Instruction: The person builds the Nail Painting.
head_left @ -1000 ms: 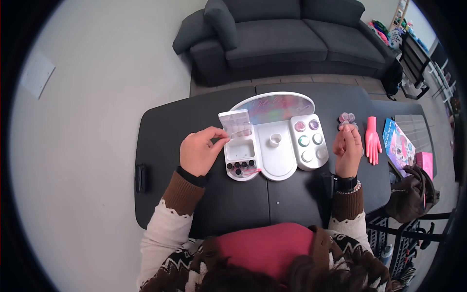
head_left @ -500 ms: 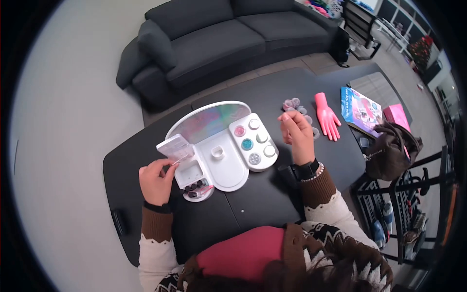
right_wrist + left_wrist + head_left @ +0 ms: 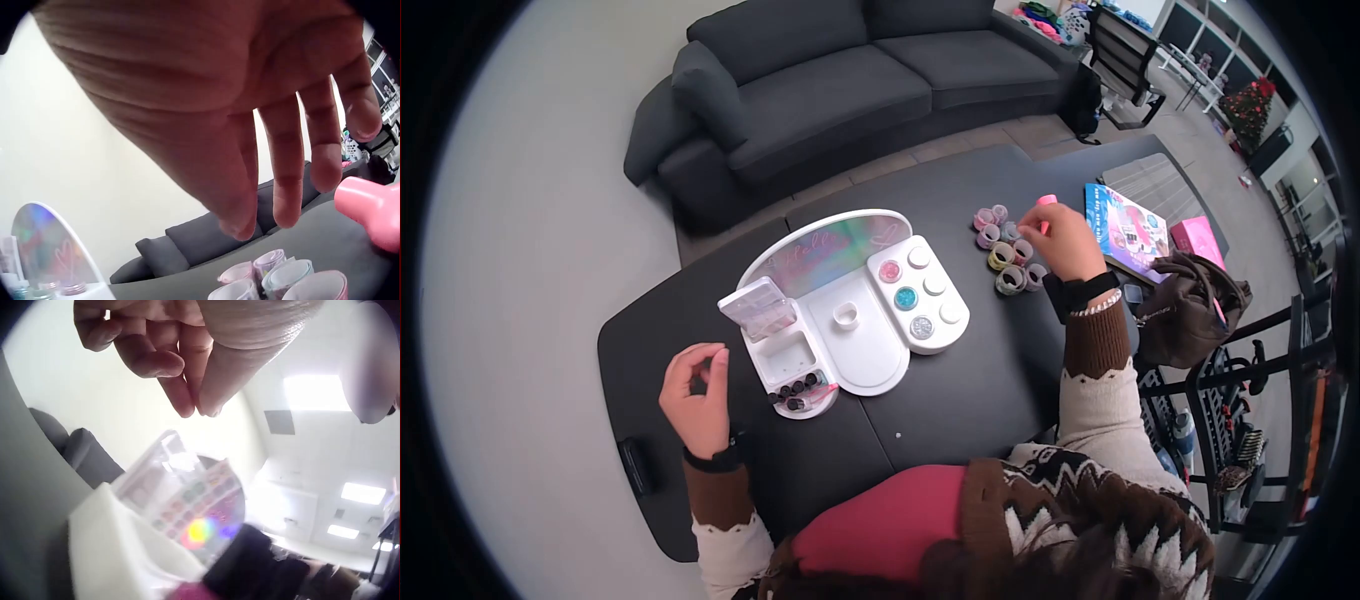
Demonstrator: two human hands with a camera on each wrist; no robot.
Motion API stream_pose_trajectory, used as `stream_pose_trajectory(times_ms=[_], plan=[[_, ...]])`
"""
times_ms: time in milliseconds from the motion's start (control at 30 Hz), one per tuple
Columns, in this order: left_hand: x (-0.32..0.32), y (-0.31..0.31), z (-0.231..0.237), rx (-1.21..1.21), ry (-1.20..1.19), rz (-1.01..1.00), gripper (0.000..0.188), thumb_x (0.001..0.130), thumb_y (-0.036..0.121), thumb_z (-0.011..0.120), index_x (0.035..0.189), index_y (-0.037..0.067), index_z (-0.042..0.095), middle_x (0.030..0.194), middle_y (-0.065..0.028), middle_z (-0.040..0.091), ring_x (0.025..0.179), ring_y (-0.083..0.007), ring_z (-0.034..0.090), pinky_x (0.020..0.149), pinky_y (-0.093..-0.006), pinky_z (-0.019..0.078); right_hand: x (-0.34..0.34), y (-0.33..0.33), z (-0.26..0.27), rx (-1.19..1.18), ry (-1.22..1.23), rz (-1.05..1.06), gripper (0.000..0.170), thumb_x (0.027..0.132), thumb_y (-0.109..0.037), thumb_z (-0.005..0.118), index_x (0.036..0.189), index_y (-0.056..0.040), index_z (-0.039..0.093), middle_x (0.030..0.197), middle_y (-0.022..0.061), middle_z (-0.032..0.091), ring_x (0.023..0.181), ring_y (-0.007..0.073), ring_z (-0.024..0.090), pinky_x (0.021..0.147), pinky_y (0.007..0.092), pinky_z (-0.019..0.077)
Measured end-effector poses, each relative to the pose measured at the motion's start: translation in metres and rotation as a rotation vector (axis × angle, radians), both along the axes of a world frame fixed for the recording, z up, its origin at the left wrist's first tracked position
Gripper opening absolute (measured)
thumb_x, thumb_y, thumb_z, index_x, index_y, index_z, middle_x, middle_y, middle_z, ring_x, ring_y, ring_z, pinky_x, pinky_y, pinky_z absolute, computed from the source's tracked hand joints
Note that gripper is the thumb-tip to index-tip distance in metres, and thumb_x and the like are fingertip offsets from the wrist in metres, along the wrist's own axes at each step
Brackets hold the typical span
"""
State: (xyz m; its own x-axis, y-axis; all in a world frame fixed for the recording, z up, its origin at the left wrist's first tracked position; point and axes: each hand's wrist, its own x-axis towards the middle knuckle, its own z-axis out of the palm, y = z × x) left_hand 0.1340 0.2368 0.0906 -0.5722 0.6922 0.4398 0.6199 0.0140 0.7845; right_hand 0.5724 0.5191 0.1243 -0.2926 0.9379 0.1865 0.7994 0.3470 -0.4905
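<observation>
My left hand (image 3: 697, 400) is in the air left of a white nail-art station (image 3: 865, 345), apart from it. In the left wrist view its thumb and a finger meet at the tips, with nothing visible between them. The station's clear compartment lid (image 3: 758, 305) stands raised over a white compartment (image 3: 788, 355). My right hand (image 3: 1065, 245) hovers beside a cluster of small round rolled strips (image 3: 1001, 257), its fingers hanging loosely downward. Close by, a pink model hand (image 3: 369, 209) is mostly hidden behind it in the head view.
Small dark-capped bottles (image 3: 800, 388) fill the station's front left. Glitter pots (image 3: 907, 298) sit in its right side, and a small white ring-shaped cup (image 3: 846, 316) in the middle. At the right lie a printed box (image 3: 1130, 235), a pink box (image 3: 1197, 242) and a dark bag (image 3: 1195, 315).
My left hand has drawn back leftward from the raised lid. The right hand has moved right, from in front of the rolled strips to over the pink model hand. The head view has turned right.
</observation>
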Motion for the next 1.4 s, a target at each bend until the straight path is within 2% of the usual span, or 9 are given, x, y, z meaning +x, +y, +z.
stream_pose_trajectory(times_ms=[167,300,333,400,733,800,867,967,1400], plan=[[0.053,-0.005,0.047,0.058,0.228,-0.355,0.014,0.089,0.0,0.087,0.101,0.007,0.083,0.103,-0.0083,0.082,0.084,-0.0182,0.073,0.071,-0.0296,0.0596,-0.007,-0.051,-0.002,-0.026,-0.103,0.072,0.019,0.086,-0.018,0.09,0.095,-0.0042,0.081,0.099,0.0146,0.076,0.098,0.0356,0.074,0.088,0.0453,0.0582],[0.105,0.024,0.048,-0.24,-0.242,-1.031,0.029,0.096,0.006,0.084,0.125,0.007,0.079,0.143,-0.0149,0.071,0.106,-0.0194,0.076,0.093,-0.0331,0.0619,-0.01,-0.072,-0.026,0.089,-0.168,0.056,0.02,0.079,-0.014,0.093,0.093,-0.0066,0.081,0.103,0.0118,0.074,0.108,0.0331,0.071,0.093,0.0452,0.0577],[0.116,0.029,0.034,-0.324,-0.388,-1.138,0.038,0.103,0.018,0.08,0.14,0.011,0.072,0.15,-0.0139,0.066,0.133,-0.0241,0.066,0.107,-0.0388,0.0587,-0.01,-0.074,-0.032,0.098,-0.179,0.008,0.019,0.078,-0.013,0.093,0.092,-0.0072,0.081,0.104,0.0108,0.073,0.11,0.0324,0.07,0.094,0.0451,0.0576],[0.132,0.037,0.007,-0.419,-0.448,-1.245,0.045,0.106,0.025,0.078,0.146,0.009,0.066,0.15,-0.0152,0.064,0.135,-0.0278,0.065,0.113,-0.0424,0.0545,-0.01,-0.075,-0.037,0.117,-0.191,0.018,0.016,0.08,-0.012,0.091,0.092,-0.008,0.082,0.106,0.0102,0.072,0.109,0.0321,0.07,0.094,0.0455,0.0579],[0.138,0.051,-0.021,-0.556,-0.255,-1.11,0.048,0.111,0.027,0.073,0.152,0.006,0.06,0.156,-0.0173,0.06,0.146,-0.0293,0.058,0.124,-0.044,0.0459,-0.03,-0.114,-0.008,0.284,0.111,0.367,0.016,0.088,-0.012,0.088,0.099,-0.0066,0.077,0.099,0.0112,0.069,0.098,0.0331,0.068,0.086,0.0441,0.0563],[0.145,0.052,-0.039,-0.466,-0.275,-1.008,0.054,0.111,0.042,0.07,0.148,0.004,0.062,0.147,-0.0205,0.065,0.137,-0.0343,0.064,0.119,-0.045,0.0483,-0.035,-0.129,-0.011,0.302,0.125,0.425,0.017,0.088,-0.013,0.089,0.099,-0.0077,0.077,0.099,0.0096,0.068,0.096,0.0322,0.068,0.084,0.0437,0.0563],[0.156,0.052,-0.051,-0.49,-0.353,-0.988,0.056,0.116,0.044,0.062,0.151,0.0,0.058,0.15,-0.0214,0.064,0.142,-0.0315,0.062,0.121,-0.0436,0.0473,-0.037,-0.144,-0.015,0.279,0.132,0.527,0.017,0.087,-0.014,0.089,0.098,-0.0094,0.077,0.097,0.0079,0.068,0.092,0.0308,0.067,0.081,0.0434,0.056],[0.168,0.054,-0.046,-0.279,-0.987,-0.958,0.053,0.122,0.033,0.053,0.155,-0.008,0.049,0.152,-0.0184,0.064,0.145,-0.0246,0.059,0.123,-0.0398,0.0469,-0.046,-0.154,-0.024,0.296,0.131,0.547,0.017,0.088,-0.017,0.089,0.098,-0.0108,0.077,0.095,0.0065,0.067,0.09,0.0296,0.066,0.079,0.0429,0.0558],[0.172,0.053,-0.061,-0.253,-1.113,-0.706,0.037,0.114,0.009,0.064,0.146,-0.009,0.059,0.13,-0.0135,0.078,0.118,-0.0155,0.075,0.1,-0.028,0.0603,-0.056,-0.167,-0.036,0.183,0.059,0.519,0.019,0.087,-0.017,0.088,0.103,-0.0139,0.079,0.101,0.0028,0.066,0.095,0.027,0.065,0.084,0.0419,0.0563]])
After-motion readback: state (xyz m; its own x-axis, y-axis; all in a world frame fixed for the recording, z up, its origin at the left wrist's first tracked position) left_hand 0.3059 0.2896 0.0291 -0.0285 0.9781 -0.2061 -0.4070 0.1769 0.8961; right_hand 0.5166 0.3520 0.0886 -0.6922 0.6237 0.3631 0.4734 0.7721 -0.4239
